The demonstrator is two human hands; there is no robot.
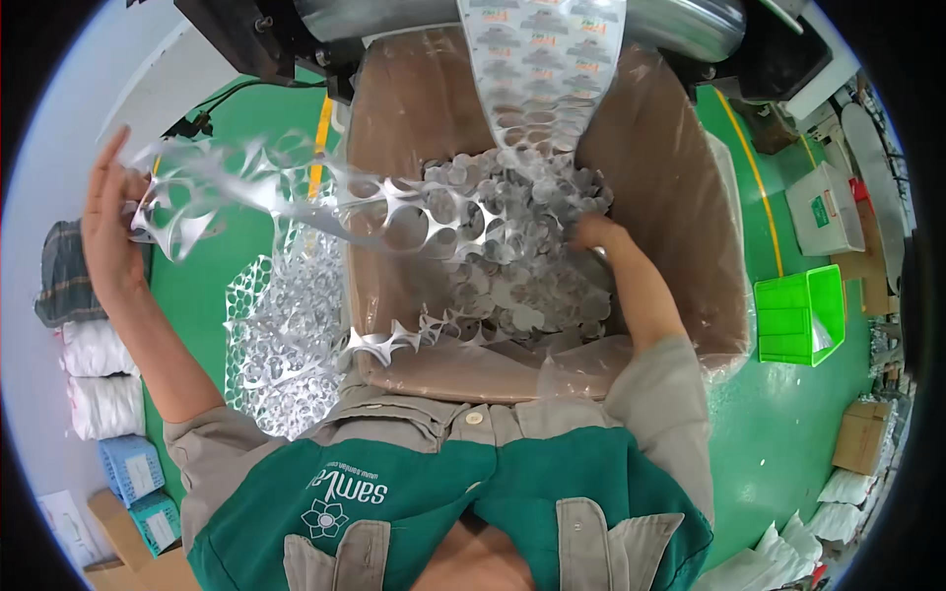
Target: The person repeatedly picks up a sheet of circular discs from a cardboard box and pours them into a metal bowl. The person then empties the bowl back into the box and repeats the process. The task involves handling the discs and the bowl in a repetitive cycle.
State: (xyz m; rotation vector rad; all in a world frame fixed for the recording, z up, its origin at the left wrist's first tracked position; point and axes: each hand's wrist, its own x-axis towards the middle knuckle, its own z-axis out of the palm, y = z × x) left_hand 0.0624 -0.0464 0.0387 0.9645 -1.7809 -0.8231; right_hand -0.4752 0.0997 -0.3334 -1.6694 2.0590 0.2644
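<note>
Green floor [724,424] runs around a brown bin [675,177] lined with clear plastic; take the bin as the middle of the clock. Yellow lines cross the floor at 10 and 3 o'clock. At 12 o'clock a metal roller [680,28] spans the bin's far side, and a printed strip [547,49] hangs past it into the bin, its lower part full of round holes. Small pale discs [537,305] lie piled inside.

Silver web [399,212], a film punched with round holes, stretches from the pile out over the bin's 9 o'clock rim to the left hand [113,222]. That hand is raised beyond the rim, some fingers long and straight, with the web against its inner side; blur and overlap hide whether it pinches the film. The right hand [596,236] reaches into the bin, toward 3 o'clock of the pile; its fingers are lost among the discs and film, so I cannot tell if they grip anything.

Another strand [384,343] crosses the rim at 8 o'clock, where a heap [286,345] of similar film rests on the floor. Toward 4 o'clock sit a lime crate [778,320] and, farther out, a carton [862,436].
</note>
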